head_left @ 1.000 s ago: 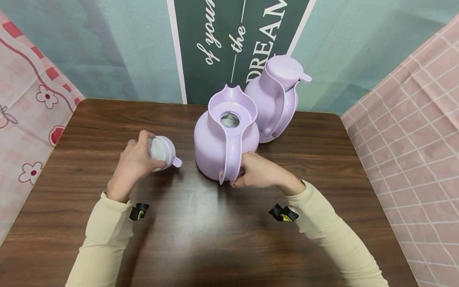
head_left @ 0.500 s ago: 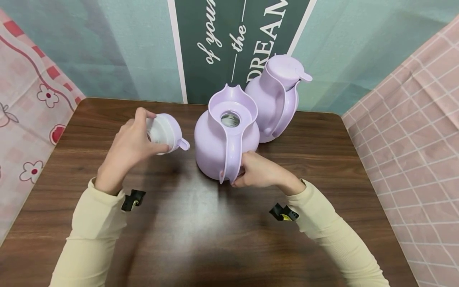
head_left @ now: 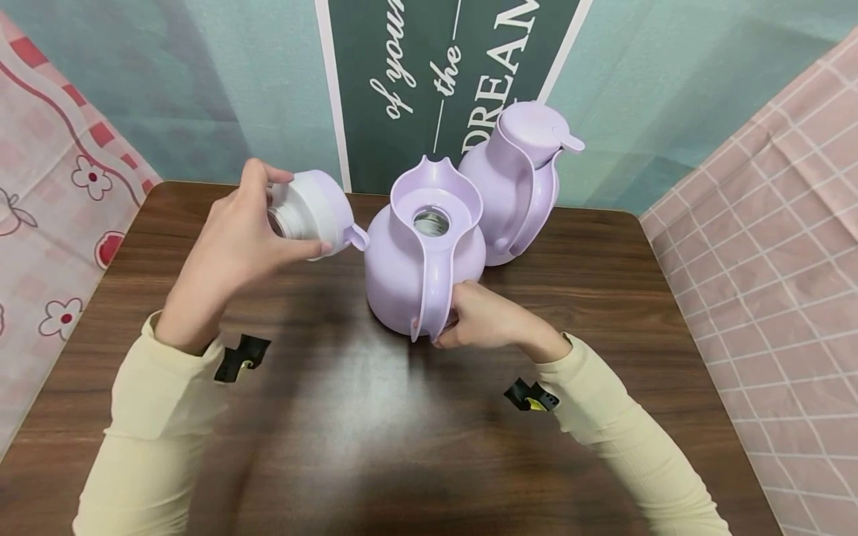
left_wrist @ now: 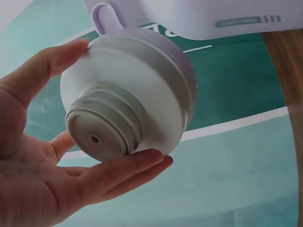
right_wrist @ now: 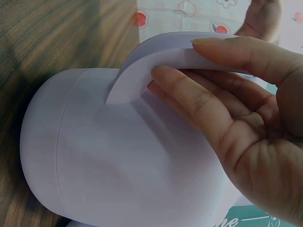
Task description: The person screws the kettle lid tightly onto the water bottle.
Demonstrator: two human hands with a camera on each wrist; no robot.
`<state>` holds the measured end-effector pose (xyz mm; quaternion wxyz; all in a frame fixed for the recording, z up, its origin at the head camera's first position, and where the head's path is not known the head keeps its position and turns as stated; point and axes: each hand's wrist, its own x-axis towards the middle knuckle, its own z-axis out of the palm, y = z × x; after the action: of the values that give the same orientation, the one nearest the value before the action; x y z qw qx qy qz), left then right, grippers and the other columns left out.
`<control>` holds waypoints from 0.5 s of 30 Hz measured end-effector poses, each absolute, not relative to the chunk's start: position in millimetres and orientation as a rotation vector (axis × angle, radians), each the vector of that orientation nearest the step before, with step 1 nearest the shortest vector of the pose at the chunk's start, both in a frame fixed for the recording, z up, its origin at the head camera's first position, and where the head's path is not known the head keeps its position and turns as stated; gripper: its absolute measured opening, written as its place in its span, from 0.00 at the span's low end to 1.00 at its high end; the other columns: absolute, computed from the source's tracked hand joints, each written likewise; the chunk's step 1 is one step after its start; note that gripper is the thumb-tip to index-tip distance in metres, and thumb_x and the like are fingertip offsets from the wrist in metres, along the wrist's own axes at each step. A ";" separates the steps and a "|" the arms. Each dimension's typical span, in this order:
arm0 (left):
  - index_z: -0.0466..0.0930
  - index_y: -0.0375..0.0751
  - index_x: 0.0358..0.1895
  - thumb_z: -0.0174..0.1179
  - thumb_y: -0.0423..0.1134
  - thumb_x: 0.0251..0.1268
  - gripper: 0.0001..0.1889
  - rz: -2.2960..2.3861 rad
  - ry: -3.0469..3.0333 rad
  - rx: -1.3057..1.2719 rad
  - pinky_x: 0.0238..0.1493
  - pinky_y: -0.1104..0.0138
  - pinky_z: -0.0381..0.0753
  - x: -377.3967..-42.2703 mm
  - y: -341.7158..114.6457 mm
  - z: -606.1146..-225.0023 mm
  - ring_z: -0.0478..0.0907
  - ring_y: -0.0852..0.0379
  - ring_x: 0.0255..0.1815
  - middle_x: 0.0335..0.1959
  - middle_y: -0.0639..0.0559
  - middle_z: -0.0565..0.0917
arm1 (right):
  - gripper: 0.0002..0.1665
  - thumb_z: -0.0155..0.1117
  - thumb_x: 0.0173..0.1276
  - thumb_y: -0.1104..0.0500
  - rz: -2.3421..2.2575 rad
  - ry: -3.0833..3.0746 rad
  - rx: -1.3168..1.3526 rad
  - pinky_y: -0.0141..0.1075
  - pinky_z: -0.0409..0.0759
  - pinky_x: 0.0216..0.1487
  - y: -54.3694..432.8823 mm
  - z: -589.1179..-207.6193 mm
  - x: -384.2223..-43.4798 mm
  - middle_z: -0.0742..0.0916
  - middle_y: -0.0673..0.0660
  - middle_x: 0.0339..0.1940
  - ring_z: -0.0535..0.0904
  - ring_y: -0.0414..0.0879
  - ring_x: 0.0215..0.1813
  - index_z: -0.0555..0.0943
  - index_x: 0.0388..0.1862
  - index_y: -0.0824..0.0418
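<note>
My left hand [head_left: 234, 231] holds a lilac and white thermos lid [head_left: 311, 212] above the table, tilted on its side, thumb and fingers around its rim. In the left wrist view the white threaded plug [left_wrist: 102, 125] of the lid faces the camera, a small hole in its middle. A lilac thermos jug [head_left: 395, 268] stands upright just right of the lid, its mouth uncovered and its silvery inside showing. My right hand [head_left: 485, 316] grips the jug's handle [right_wrist: 137, 71] low down, thumb on the outside, fingers tucked between handle and body.
Behind the open jug, to the right, stands a second lilac thermos jug [head_left: 492, 186] with its lid on. The brown wooden table [head_left: 375, 447] meets a teal and green printed backdrop [head_left: 234, 89] at its far edge. Patterned cloths hang at both sides.
My left hand has raised the lid from near the table, up and slightly right, tilting it more onto its side. My right hand and both jugs have stayed in place.
</note>
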<state>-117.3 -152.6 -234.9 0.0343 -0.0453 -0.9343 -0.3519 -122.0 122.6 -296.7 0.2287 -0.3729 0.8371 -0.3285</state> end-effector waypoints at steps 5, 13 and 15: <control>0.58 0.36 0.57 0.72 0.43 0.40 0.41 -1.114 -2.851 -0.159 0.45 0.51 0.66 -118.3 -149.3 -222.2 0.71 0.39 0.45 0.48 0.30 0.74 | 0.16 0.65 0.44 0.70 -0.897 2.311 -1.023 0.33 0.74 0.36 122.4 -295.1 -121.6 0.82 0.46 0.28 0.74 0.40 0.31 0.82 0.35 0.60; 0.58 0.40 0.58 0.72 0.49 0.40 0.42 -1.132 -2.831 -0.179 0.47 0.52 0.67 -120.4 -143.5 -202.1 0.72 0.41 0.48 0.53 0.35 0.74 | 0.15 0.65 0.44 0.69 -0.897 2.315 -1.016 0.35 0.75 0.36 122.1 -293.4 -121.4 0.82 0.47 0.27 0.74 0.39 0.31 0.81 0.34 0.61; 0.58 0.43 0.58 0.72 0.52 0.38 0.43 -1.127 -2.822 -0.178 0.47 0.53 0.68 -123.0 -141.7 -199.4 0.72 0.43 0.50 0.54 0.37 0.74 | 0.15 0.66 0.44 0.70 -0.900 2.317 -1.017 0.36 0.75 0.37 122.2 -293.5 -121.5 0.82 0.47 0.28 0.74 0.39 0.31 0.81 0.34 0.61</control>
<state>-123.0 -141.7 -199.4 0.0486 -0.0585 -0.9260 -0.3698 -121.5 122.2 -293.5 0.2259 -0.3690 0.8404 -0.3264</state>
